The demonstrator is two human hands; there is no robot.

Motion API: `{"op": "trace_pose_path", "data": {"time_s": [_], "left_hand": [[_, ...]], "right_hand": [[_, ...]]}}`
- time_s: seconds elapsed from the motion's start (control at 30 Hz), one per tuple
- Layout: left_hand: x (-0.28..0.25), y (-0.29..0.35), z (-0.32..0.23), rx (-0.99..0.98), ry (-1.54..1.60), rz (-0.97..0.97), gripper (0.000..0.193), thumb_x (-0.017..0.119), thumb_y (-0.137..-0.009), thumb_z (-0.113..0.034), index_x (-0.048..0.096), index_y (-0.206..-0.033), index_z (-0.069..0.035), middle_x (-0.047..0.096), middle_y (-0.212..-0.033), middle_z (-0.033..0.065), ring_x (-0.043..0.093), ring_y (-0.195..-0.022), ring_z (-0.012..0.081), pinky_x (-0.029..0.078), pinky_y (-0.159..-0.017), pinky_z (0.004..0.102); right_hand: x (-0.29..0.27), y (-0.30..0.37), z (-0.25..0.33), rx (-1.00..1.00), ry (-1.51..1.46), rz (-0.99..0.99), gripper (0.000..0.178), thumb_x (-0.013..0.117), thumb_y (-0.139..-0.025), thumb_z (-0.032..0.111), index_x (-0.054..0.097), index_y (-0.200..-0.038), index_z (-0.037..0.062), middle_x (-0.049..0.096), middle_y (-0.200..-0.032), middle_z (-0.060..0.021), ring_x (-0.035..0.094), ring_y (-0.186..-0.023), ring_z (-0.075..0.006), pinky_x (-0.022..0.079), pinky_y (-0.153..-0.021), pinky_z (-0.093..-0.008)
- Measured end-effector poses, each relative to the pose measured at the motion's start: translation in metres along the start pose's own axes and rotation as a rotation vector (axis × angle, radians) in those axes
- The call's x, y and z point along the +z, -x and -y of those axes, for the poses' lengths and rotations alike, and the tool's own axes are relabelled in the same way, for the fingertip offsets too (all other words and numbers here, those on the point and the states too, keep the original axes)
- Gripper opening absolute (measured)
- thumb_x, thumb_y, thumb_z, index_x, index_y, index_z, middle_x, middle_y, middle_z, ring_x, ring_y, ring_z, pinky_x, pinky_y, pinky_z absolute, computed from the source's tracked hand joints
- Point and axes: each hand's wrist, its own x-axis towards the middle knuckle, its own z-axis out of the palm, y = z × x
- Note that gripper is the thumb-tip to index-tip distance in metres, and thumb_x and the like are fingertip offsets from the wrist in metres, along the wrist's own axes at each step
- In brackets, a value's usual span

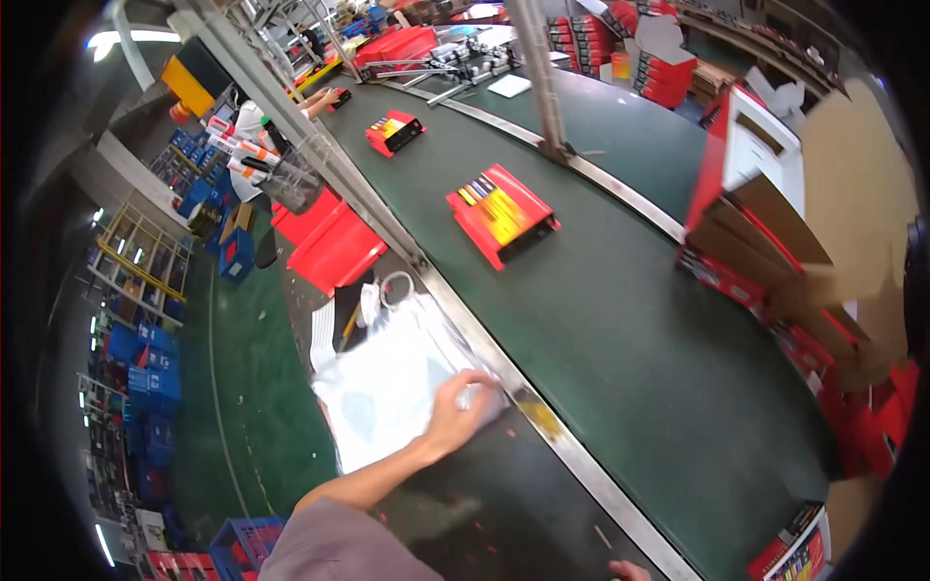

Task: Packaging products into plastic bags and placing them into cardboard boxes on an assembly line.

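Observation:
My left hand (459, 414) is closed at the right edge of a pile of white, shiny plastic bags (383, 387), its thumb and fingertips pinching a corner. The bags lie on the dark side table (504, 504), against the metal rail of the conveyor. Only some fingers of my right hand (630, 570) show at the lower edge, so its grip is hidden. Farther up the green belt lie a red box-shaped device (504, 215) with a yellow label and a similar red device (394, 133).
Red bins (334, 247) and a holder with markers (276, 165) stand beyond the bags, near a slanted metal post (339, 165). Open cardboard cartons (756, 223) crowd the right side of the belt (620, 329). Another person's hand (329, 98) is at the far end.

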Motion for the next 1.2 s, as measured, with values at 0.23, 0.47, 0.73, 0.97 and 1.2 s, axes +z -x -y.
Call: {"op": "trace_pose_path", "data": {"time_s": [0.23, 0.47, 0.73, 0.97, 1.2], "left_hand": [[-0.135, -0.016, 0.129, -0.233, -0.046, -0.069, 0.01, 0.062, -0.083, -0.004, 0.063, -0.092, 0.0, 0.066, -0.088, 0.0115, 0.062, -0.085, 0.0206, 0.046, -0.076, 0.0307], [-0.152, 0.006, 0.176, -0.344, 0.051, 0.103, 0.012, 0.058, -0.088, -0.007, 0.062, -0.096, 0.002, 0.064, -0.088, 0.0111, 0.061, -0.088, 0.0204, 0.047, -0.081, 0.0307], [-0.15, -0.019, 0.173, -0.353, 0.011, 0.204, 0.009, 0.056, -0.089, -0.009, 0.061, -0.091, -0.002, 0.059, -0.086, 0.0046, 0.054, -0.085, 0.0156, 0.042, -0.081, 0.0282], [-0.138, -0.008, 0.126, -0.249, -0.086, 0.43, 0.02, 0.053, -0.093, -0.013, 0.055, -0.083, 0.004, 0.052, -0.074, 0.011, 0.048, -0.072, 0.019, 0.042, -0.069, 0.0332], [-0.1, 0.018, 0.111, -0.063, -0.275, 0.736, 0.035, 0.054, -0.093, -0.025, 0.054, -0.08, 0.008, 0.054, -0.07, 0.021, 0.045, -0.065, 0.028, 0.042, -0.064, 0.0407]], "right_hand": [[0.219, -0.242, 0.058, -0.418, 0.261, 0.046, 0.066, 0.072, -0.068, 0.006, 0.045, -0.128, -0.0016, 0.049, -0.128, -0.022, 0.049, -0.121, -0.0359, 0.04, -0.1, -0.0407], [0.34, -0.476, 0.102, -0.315, 1.008, 0.153, 0.132, 0.084, -0.048, 0.053, 0.01, -0.149, 0.0097, 0.015, -0.148, -0.0304, 0.013, -0.137, -0.0516, 0.014, -0.107, -0.0661], [0.311, -0.471, 0.073, -0.394, 0.881, 0.146, 0.084, 0.082, -0.046, 0.048, 0.059, -0.119, 0.0136, 0.037, -0.133, -0.0342, 0.034, -0.124, -0.0551, 0.027, -0.099, -0.069], [0.126, -0.245, 0.088, -0.179, 0.776, 0.047, 0.117, 0.081, -0.043, 0.042, 0.03, -0.139, -0.0028, 0.03, -0.133, -0.0392, 0.032, -0.124, -0.053, 0.029, -0.102, -0.0594], [-0.075, 0.073, 0.038, 0.347, 0.945, -0.439, 0.112, 0.081, -0.043, 0.043, 0.033, -0.137, 0.0047, 0.035, -0.13, -0.0307, 0.036, -0.122, -0.0471, 0.031, -0.102, -0.0537]]}}
